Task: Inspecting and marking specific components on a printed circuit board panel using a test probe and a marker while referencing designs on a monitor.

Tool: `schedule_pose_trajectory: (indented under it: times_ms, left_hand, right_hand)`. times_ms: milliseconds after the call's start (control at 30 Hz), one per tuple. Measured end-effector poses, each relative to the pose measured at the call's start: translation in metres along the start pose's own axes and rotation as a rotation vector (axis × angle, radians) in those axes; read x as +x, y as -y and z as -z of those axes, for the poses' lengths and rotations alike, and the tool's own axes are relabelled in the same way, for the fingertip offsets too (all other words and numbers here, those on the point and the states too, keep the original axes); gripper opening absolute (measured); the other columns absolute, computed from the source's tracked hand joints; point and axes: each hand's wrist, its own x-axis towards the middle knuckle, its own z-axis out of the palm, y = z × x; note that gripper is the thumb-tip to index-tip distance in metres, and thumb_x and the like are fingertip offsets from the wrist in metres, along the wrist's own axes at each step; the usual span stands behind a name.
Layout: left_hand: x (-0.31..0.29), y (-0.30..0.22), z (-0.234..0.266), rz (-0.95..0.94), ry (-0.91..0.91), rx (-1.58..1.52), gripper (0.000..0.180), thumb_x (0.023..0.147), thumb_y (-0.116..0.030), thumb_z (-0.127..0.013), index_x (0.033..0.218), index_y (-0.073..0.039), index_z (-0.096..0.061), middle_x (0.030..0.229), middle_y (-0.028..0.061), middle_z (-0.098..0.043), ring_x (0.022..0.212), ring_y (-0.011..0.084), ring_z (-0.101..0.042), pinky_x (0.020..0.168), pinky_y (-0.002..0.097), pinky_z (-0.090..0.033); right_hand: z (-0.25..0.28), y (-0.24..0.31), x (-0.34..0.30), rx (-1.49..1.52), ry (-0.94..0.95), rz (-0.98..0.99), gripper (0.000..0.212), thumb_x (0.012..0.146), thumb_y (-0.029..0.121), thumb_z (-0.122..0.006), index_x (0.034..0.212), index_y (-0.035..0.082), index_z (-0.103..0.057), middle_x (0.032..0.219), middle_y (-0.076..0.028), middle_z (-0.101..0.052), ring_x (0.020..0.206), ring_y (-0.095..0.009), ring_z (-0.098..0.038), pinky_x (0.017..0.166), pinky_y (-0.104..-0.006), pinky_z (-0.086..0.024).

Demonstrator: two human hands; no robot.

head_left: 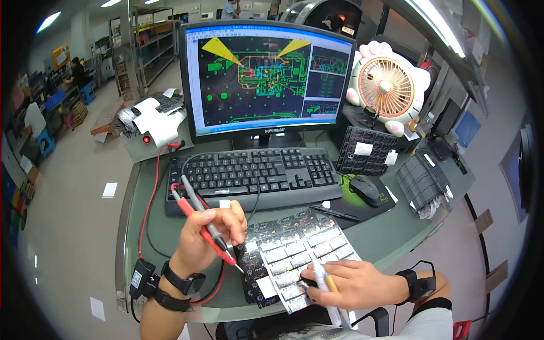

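My left hand (201, 235) is closed round a red test probe (185, 207) and a grey test probe (194, 195). Their tips point down at the left edge of a black circuit board panel (252, 277) lying on the bench. On top of that panel lies a sheet with rows of shiny white labels (280, 266). My right hand (360, 283) is over the right part of the sheet, fingers curled round a white pen-like tool (319, 276). A yellowish slim piece (332, 284) shows beside it; its kind I cannot make out.
Behind the panel are a black keyboard (249, 173) and a monitor (255, 79) with a coloured board layout. To the right sit a mouse (365, 191), a stack of panels (425, 178) and a fan (388, 85). A red cable (148, 209) runs along the bench's left side.
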Motion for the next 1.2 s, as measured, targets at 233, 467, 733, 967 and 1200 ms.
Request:
schedule_pose_trajectory:
  times_ms: [233, 467, 733, 967, 1200]
  left_hand:
    - [0.005, 0.005, -0.026, -0.137, -0.1, 0.169, 0.056, 0.091, -0.041, -0.029, 0.078, 0.003, -0.061, 0.085, 0.011, -0.054, 0.078, 0.0205, -0.052, 0.075, 0.0342, -0.041]
    - [0.01, 0.014, -0.067, -0.143, 0.147, 0.343, 0.052, 0.091, -0.035, -0.025, 0.09, 0.0, -0.064, 0.096, 0.0161, -0.066, 0.099, 0.025, -0.054, 0.102, 0.0407, -0.033]
    - [0.013, 0.03, -0.064, -0.123, -0.057, 0.442, 0.058, 0.093, -0.041, -0.026, 0.077, 0.003, -0.06, 0.078, 0.0149, -0.056, 0.074, 0.0224, -0.053, 0.073, 0.0339, -0.043]
    - [0.032, -0.011, -0.037, 0.181, 0.229, 0.635, 0.052, 0.088, -0.037, -0.034, 0.06, 0.0, -0.057, 0.064, 0.0092, -0.054, 0.066, 0.0185, -0.048, 0.066, 0.0321, -0.04]
    - [0.04, -0.005, -0.04, 0.521, 0.336, 0.631, 0.047, 0.091, -0.034, -0.038, 0.063, -0.001, -0.056, 0.065, 0.0067, -0.054, 0.067, 0.0166, -0.048, 0.063, 0.029, -0.038]
  right_hand:
    - [0.047, -0.052, -0.003, 0.129, -0.7, -0.506, 0.021, 0.085, 0.004, -0.063, 0.106, 0.003, -0.063, 0.07, -0.004, -0.06, 0.057, -0.008, -0.056, 0.051, -0.0239, -0.045]
    - [0.002, -0.068, 0.003, 1.308, -1.06, -0.85, 0.019, 0.093, 0.016, -0.062, 0.109, 0.007, -0.054, 0.09, 0.003, -0.058, 0.077, -0.005, -0.055, 0.062, -0.0216, -0.046]
    - [-0.021, -0.044, 0.003, 1.566, -0.855, -0.912, 0.015, 0.095, 0.02, -0.058, 0.101, 0.009, -0.051, 0.094, -0.002, -0.059, 0.087, -0.011, -0.06, 0.072, -0.0288, -0.055]
    - [-0.012, -0.076, -0.035, 0.982, -0.942, -0.897, 0.051, 0.1, 0.043, -0.043, 0.121, -0.003, -0.048, 0.075, -0.015, -0.068, 0.064, -0.016, -0.065, 0.067, -0.027, -0.053]
    - [-0.014, -0.079, -0.015, 1.102, -0.73, -0.861, 0.025, 0.095, 0.028, -0.056, 0.084, 0.006, -0.054, 0.065, 0.001, -0.052, 0.056, -0.004, -0.051, 0.05, -0.0191, -0.041]
